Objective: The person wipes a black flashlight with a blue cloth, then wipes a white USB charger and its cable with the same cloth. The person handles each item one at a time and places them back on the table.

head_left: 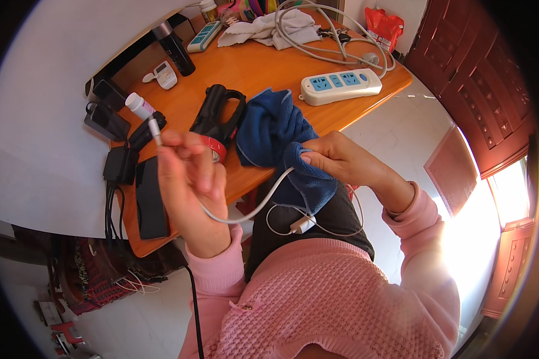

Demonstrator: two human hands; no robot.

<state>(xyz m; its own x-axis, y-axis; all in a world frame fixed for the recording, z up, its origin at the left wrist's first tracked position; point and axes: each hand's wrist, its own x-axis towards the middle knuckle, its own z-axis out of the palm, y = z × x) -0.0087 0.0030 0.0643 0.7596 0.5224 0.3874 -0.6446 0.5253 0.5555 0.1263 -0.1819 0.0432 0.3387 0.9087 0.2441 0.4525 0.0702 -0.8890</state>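
Raised over the table's near left part, my left hand (191,188) grips a white charging cable (260,208) just below its connector. The cable curves down and across to a blue microfibre cloth (312,179), which my right hand (341,157) pinches around it above my lap. Most of the cloth lies bunched on the table edge. On my lap, below the cloth, rests a white charger plug (302,224) with thin cable loops around it. Behind my left hand, a black flashlight with a red rim (215,116) lies on the table, its head partly hidden by my fingers.
The wooden table (251,67) holds a white power strip (341,86), a coiled grey cord (314,49), a white cloth (269,31), a black spray can (174,48) and a white bottle (139,105). Black adapters (121,164) and a black phone (150,202) lie at the left edge.
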